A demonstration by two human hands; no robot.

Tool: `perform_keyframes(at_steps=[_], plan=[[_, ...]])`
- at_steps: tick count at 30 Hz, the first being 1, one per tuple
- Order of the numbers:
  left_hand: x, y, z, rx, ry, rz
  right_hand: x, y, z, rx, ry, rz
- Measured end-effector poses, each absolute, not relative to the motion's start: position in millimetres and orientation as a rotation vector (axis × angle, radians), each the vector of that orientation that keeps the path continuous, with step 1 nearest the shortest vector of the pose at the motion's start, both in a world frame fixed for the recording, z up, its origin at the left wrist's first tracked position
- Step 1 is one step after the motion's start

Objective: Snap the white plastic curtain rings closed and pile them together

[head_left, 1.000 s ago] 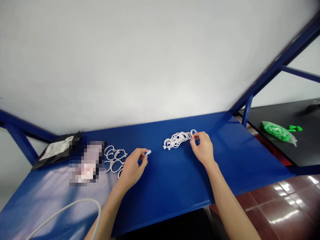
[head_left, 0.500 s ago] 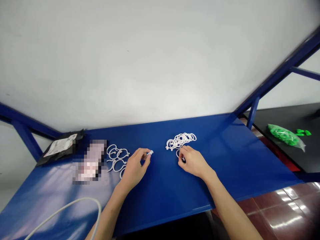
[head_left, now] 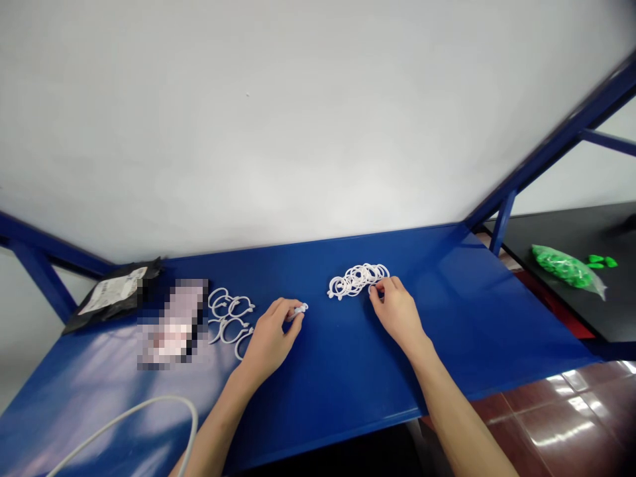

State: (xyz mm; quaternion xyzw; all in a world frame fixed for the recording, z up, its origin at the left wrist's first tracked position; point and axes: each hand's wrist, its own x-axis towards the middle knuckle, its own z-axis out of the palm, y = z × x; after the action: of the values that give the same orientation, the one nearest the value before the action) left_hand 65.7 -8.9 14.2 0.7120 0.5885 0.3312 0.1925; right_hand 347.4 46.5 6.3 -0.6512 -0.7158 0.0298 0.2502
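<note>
While a small white piece [head_left: 301, 309] is pinched between the thumb and fingers of the left hand [head_left: 271, 338], the right hand [head_left: 397, 315] is held at the right end of a pile of white rings [head_left: 356, 281]. Its thumb and finger are brought close together there, but whether a ring is gripped cannot be told. Much of the white piece is hidden by the left hand, so its full shape cannot be seen.

The pile is set on the far part of a blue surface [head_left: 338, 384], and many of its rings are laid over one another. More loose rings [head_left: 227, 322] are spread just left of the left hand, and the nearest one is partly covered by it. Farther left, a thing blurred into squares [head_left: 179, 318] can be seen, and past it a black bag [head_left: 112, 303] with a white label [head_left: 116, 286] is laid. At the near left, a white cord [head_left: 171, 398] is curved. On the far right, a clear bag of green pieces [head_left: 566, 268] is placed on a black surface [head_left: 541, 226], with loose green bits [head_left: 610, 262] just beside it.
</note>
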Motion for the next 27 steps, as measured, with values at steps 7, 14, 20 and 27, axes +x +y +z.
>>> perform_keyframes(at_steps=[7, 14, 20, 27], plan=[[70.0, -8.8, 15.0, 1.905, 1.579, 0.927, 342.2, 43.7, 17.4, -1.541, -1.832, 0.108], [73.5, -10.4, 14.0, 1.633, 1.394, 0.937, 311.2, 17.9, 23.8, -0.980, -2.040, 0.516], [79.8, -14.1, 11.3, 1.546, 1.323, 0.947, 286.6, 1.6, 6.8, -0.863, -2.077, 0.742], [84.4, -17.7, 9.9, 1.589, 1.339, 0.973, 282.3, 1.0, -0.2, -0.985, -1.921, 0.896]])
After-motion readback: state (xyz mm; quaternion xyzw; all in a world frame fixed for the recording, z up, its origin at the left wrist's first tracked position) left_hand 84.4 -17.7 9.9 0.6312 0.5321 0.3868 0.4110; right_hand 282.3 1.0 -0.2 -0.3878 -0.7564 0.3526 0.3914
